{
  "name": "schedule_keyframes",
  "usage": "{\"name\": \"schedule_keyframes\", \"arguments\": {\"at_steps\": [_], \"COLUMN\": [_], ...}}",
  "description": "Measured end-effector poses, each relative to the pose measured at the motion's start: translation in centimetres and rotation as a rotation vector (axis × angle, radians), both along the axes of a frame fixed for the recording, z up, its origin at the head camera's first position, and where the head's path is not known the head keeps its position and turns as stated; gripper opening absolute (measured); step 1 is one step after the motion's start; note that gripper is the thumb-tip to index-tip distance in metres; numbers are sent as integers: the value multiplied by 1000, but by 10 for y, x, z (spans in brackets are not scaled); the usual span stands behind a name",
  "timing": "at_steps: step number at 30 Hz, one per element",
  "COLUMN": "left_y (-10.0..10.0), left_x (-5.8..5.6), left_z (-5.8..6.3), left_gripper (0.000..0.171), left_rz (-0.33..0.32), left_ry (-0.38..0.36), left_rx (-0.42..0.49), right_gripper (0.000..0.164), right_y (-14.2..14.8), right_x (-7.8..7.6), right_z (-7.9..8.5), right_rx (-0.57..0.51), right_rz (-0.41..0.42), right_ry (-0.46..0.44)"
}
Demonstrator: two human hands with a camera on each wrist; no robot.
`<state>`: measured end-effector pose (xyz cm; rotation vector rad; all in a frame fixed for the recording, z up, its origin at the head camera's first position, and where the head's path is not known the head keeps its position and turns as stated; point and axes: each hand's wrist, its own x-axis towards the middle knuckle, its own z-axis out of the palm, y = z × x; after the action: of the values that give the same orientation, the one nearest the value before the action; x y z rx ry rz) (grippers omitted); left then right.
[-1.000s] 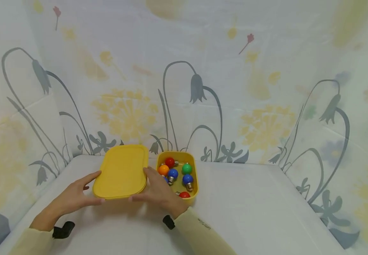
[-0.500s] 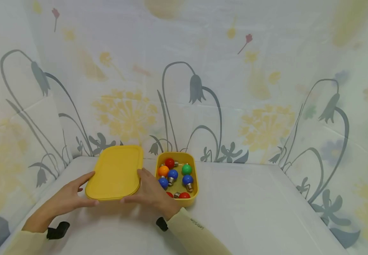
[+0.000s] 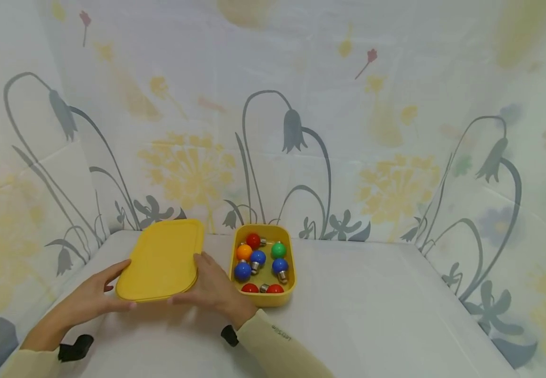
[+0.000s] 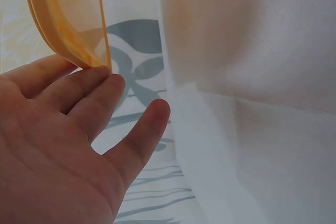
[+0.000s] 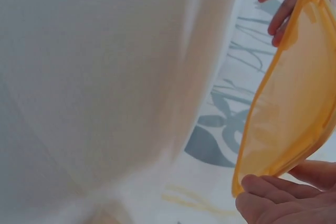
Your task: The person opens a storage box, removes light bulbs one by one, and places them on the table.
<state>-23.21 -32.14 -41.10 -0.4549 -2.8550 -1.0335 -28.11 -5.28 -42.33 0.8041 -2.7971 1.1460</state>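
Note:
A yellow rounded lid point(image 3: 159, 262) is held above the left part of the table, raised clear of the surface and tilted. My left hand point(image 3: 86, 299) grips its left edge between thumb and fingers. On the opposite edge, my right hand point(image 3: 213, 289) pinches it the same way. From the right wrist view, the hollow underside of the lid point(image 5: 294, 103) shows. To the right stands an uncovered yellow box point(image 3: 273, 300) with small colored light bulbs inside: green point(image 3: 278, 250), orange point(image 3: 243, 252), several blue point(image 3: 242, 271) and several red point(image 3: 253, 241).
A white cloth covers the table point(image 3: 372, 315). Behind it and along both sides hang pale curtains point(image 3: 273, 173) printed with grey and yellow flowers. The box sits close to the back edge, near my right hand.
Both hands have carried the lid to the left and slightly toward me, away from the box. More bulbs at the box's near left corner now show. The box has stayed put.

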Motion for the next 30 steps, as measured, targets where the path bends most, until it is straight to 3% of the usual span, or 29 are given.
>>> {"name": "schedule_keyframes", "arguments": {"at_steps": [7,18,30], "left_y": [-2,-3,-4], "left_x": [-3,-10,-17], "left_z": [-8,-14,-18], "left_gripper": [98,103,104], "left_rz": [13,27,31], "left_ry": [-77,-126,-109], "left_rx": [14,3,-32], "right_gripper": [100,93,91], "right_y": [-5,-7,-9], "right_x": [-2,-9,-16], "right_z": [-9,-10,-11], "right_rx": [-10,-22,-18], "right_rz": [-13,-18,-11], "right_ry": [-45,-130,-166]}}
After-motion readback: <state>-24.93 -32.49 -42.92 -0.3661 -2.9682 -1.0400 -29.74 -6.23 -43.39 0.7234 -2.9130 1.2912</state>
